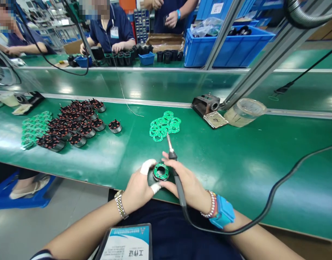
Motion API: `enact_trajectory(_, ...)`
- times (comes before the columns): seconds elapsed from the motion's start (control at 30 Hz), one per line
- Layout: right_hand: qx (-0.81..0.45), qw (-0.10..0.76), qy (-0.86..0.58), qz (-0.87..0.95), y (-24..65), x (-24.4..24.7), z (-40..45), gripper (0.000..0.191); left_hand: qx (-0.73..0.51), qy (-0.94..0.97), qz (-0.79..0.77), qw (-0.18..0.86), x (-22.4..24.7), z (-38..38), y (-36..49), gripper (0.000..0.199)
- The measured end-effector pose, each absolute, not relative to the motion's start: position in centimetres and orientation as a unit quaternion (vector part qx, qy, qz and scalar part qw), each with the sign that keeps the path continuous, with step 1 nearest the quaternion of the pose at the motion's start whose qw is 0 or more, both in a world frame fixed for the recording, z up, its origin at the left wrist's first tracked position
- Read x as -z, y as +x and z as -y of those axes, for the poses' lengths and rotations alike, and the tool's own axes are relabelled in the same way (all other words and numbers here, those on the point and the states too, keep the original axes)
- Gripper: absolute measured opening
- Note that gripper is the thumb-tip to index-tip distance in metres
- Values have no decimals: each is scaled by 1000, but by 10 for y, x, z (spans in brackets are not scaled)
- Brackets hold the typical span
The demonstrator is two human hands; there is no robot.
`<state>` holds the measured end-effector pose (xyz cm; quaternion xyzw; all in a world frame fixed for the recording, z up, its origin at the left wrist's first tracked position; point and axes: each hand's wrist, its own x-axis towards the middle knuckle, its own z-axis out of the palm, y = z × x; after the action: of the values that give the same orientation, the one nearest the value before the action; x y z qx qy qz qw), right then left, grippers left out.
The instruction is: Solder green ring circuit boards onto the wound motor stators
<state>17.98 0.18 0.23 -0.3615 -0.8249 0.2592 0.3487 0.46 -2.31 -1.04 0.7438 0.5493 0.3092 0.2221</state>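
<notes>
My left hand [140,184], with white covers on its thumb and a finger, grips the left side of a motor stator [155,178] near the table's front edge. A green ring-shaped circuit board [164,176] lies on top of the stator. My right hand [189,182] steadies the stator's right side with its fingertips and also holds a soldering iron [179,189], whose tip points away from me. Just beyond the tip is a loose pile of green ring boards [166,124]. A thin solder wire [125,99] hangs down to the table behind.
Several copper-wound stators [76,122] stand at left beside stacked green boards [34,128]. One stator [115,126] sits apart. At right are an iron stand [206,104], a sponge [216,119] and a round tub [245,112]. The iron's cable [274,191] crosses my right forearm. Co-workers sit opposite.
</notes>
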Motion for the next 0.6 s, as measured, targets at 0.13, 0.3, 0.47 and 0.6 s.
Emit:
enact_trajectory(0.13, -195, 342, -385, 835, 189, -12, -30, 38, -278, 713, -622, 165, 6, -28, -22, 60)
enact_trajectory(0.3, -113, 249, -387, 881, 170, -7, -82, 40, -254, 696, -667, 70, -2, -90, -51, 64)
enact_trajectory(0.47, -76, 221, -373, 898, 134, 4, -123, 30, -267, 719, -638, -64, -6, -91, -63, 63)
enact_trajectory(0.6, -69, 204, -373, 903, 139, 11, -137, 20, -212, 688, -684, -122, -7, -84, -90, 56)
